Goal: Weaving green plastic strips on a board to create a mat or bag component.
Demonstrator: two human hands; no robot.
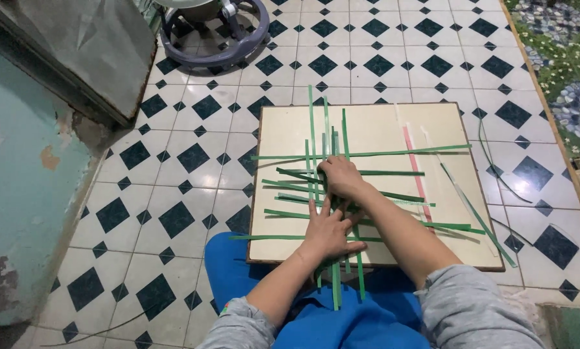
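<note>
You are sitting on the tiled floor (173,213) with a cream board (380,129) on your lap, and you are weaving green strips (367,154) into a flat mat in the left half of the board. Your left hand (328,234) is pressing down flat, fingers spread wide, on the near part of the weave, and your right hand (341,178) is lying curled over the crossing just beyond it; I cannot tell whether it is pinching a strip. Judging from this, the work is only beginning: a few upright strips and some cross strips are interlaced, with long loose ends sticking out. A pink strip (414,169) and some pale and green ones are waiting to the right. The hands are hiding the centre of the weave, so the over-and-under order there is hard to make out.
</note>
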